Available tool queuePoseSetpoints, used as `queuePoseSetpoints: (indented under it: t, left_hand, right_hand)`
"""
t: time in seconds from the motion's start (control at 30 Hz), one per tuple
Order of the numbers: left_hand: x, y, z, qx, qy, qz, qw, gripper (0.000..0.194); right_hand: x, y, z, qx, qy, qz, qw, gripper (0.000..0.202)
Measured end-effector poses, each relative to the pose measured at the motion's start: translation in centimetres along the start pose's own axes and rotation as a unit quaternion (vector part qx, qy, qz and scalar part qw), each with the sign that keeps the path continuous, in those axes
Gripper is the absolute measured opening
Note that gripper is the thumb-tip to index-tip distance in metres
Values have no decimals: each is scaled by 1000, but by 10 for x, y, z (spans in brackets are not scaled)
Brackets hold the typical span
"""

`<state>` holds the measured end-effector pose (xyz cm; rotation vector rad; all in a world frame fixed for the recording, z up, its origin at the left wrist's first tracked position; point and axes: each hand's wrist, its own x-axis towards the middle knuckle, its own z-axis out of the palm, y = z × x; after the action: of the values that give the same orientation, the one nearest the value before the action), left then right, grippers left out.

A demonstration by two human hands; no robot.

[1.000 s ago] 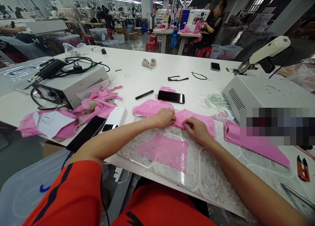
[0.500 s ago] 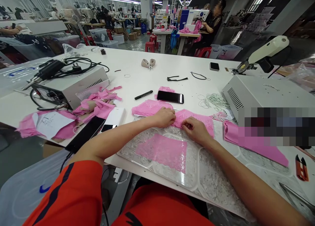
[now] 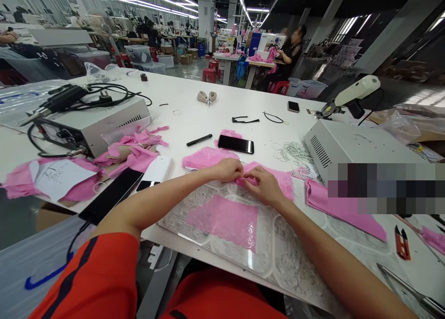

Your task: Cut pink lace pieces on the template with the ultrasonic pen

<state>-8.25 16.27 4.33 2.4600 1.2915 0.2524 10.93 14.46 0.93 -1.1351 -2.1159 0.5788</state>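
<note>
Pink lace fabric (image 3: 281, 176) lies in front of me on a clear plastic sheet (image 3: 194, 207). My left hand (image 3: 229, 169) is closed at the left edge of this lace, fingertips pinched together. Close beside it, my right hand (image 3: 262, 185) pinches the same edge, its fingertips almost touching the left ones. What exactly sits between the fingertips is partly hidden. Another stack of pink lace (image 3: 205, 157) rests just beyond my left hand. Nearer to me, a single flat lace piece (image 3: 224, 221) is spread at the clear sheet.
A black phone (image 3: 235, 144) and a marker pen (image 3: 199, 140) lie beyond the hands. Grey machine boxes (image 3: 100, 129) stand left and right. Folded pink fabric (image 3: 344, 210), red snips (image 3: 402, 243) and tweezers (image 3: 413, 289) are at right; pale elastic loops (image 3: 295, 153) lie behind.
My right hand has moved left along the lace edge, up to my left hand. The whole view has shifted slightly. My left hand keeps its hold.
</note>
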Motion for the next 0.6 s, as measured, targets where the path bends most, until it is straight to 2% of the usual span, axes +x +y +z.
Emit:
queuePoseSetpoints:
  t: [0.13, 0.23, 0.43, 0.6]
  left_hand:
    - [0, -1, 1, -1, 2, -1, 1000, 12]
    - [-1, -2, 2, -2, 17, -1, 1000, 14]
    - [-7, 0, 10, 24, 64, 7, 998, 15]
    - [-14, 2, 18, 70, 110, 48, 990, 10]
  right_hand:
    - [4, 1, 8, 13, 8, 20, 1000, 13]
    - [5, 2, 7, 36, 12, 39, 999, 15]
    - [6, 1, 1, 82, 5, 75, 994, 15]
    - [7, 3, 4, 115, 11, 99, 988, 15]
